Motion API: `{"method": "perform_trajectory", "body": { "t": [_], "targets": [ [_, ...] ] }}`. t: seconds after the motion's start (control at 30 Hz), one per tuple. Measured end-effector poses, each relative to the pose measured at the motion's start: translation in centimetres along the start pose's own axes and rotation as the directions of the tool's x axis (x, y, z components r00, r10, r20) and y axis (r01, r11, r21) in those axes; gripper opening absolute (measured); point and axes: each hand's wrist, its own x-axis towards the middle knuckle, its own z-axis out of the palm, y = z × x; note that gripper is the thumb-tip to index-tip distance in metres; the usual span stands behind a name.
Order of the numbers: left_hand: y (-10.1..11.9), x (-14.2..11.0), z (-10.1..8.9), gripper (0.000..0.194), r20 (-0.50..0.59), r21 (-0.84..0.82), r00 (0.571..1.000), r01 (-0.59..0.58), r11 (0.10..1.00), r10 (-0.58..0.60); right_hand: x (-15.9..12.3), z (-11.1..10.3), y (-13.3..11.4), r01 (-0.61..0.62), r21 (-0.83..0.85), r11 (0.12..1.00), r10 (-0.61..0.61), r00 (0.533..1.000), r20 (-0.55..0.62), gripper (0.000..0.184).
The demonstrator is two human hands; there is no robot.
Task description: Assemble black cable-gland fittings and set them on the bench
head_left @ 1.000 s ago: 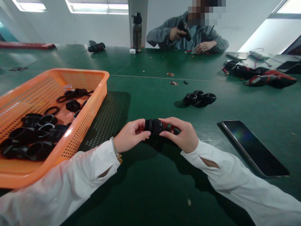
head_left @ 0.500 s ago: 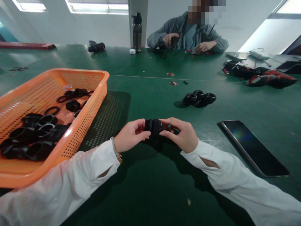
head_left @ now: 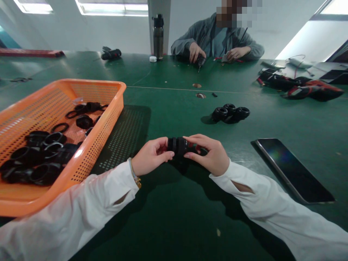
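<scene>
Between my two hands is a black cable gland (head_left: 178,146), lying sideways just over the green table (head_left: 174,210). My left hand (head_left: 152,155) is closed on its left end, thumb in front and fingers behind. At the opposite end, my right hand (head_left: 209,152) pinches the gland's ribbed nut between thumb and fingertips. Beyond my right hand stands a small cluster of black glands (head_left: 230,114). To my left, an orange perforated basket (head_left: 123,87) holds several black fittings (head_left: 50,152) and loose black rings (head_left: 59,127).
A phone (head_left: 295,170) lies right of my right hand. Across the table a person (head_left: 214,43) holds a power tool (head_left: 200,61) pointing down. A dark bottle (head_left: 158,38) stands at the back, and a black-and-red bundle (head_left: 301,85) lies far right.
My hands keep the gland in the same spot; my right fingers shift only slightly. The person opposite has lowered the power tool from chest height to the table.
</scene>
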Motion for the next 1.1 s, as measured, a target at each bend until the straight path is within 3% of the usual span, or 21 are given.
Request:
{"method": "perform_trajectory", "body": {
  "t": [0.23, 0.4, 1.1],
  "targets": [
    [-0.08, -0.04, -0.04, 0.011, 0.01, 0.001, 1.0, -0.008, 1.0, 0.008, -0.09, 0.32, -0.24, -0.067, 0.078, 0.995, 0.071, 0.996, -0.046, 0.042],
    [-0.15, -0.02, 0.0, 0.011, 0.014, 0.007, 1.0, -0.016, 1.0, 0.016, -0.01, 0.26, -0.35, -0.025, 0.052, 0.998, 0.027, 0.999, -0.039, 0.03],
    [-0.11, -0.02, -0.06, 0.012, 0.015, -0.013, 1.0, -0.015, 1.0, 0.016, -0.01, 0.02, -0.53, -0.03, 0.007, 1.0, 0.03, 0.999, -0.03, 0.029]
  ]
}}
